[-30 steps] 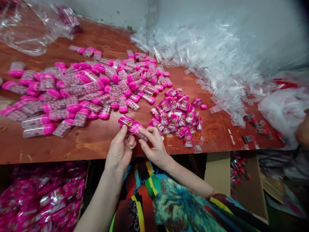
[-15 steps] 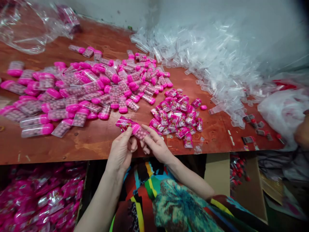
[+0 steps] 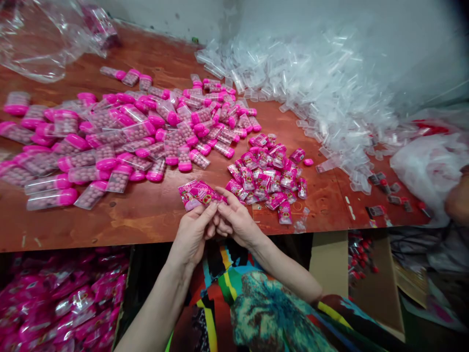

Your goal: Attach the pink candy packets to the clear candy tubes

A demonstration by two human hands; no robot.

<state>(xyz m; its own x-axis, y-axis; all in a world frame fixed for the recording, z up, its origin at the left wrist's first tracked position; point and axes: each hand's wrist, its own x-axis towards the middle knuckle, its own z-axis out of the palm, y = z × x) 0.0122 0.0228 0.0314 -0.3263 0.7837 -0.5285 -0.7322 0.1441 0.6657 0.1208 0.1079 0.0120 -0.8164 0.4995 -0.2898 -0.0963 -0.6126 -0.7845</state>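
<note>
Both hands meet near the table's front edge, with fingertips pinched together. Between them is a flat pink printed wrapper (image 3: 198,194), its left end sticking out past the fingers. My left hand (image 3: 192,232) is closed on the wrapper's lower edge. My right hand (image 3: 238,219) grips its right end, with the index finger along the top. The small candy tube is hidden by the wrapper and fingers, so I cannot tell how far it is inside. Just right of my hands lies a heap of wrapped pink candy packs (image 3: 262,183).
Clear candy tubes with pink caps (image 3: 141,129) spread across the table (image 3: 146,215) at left. Empty clear tubes (image 3: 311,83) are heaped against the wall. A white plastic bag (image 3: 428,166) stands at right, near another person's arm (image 3: 458,198). Pink wrappers (image 3: 62,298) fill a box below.
My hands have come together. The pink-ball tube seen between them before is now out of sight, and the wrapper lies flatter across the fingertips.
</note>
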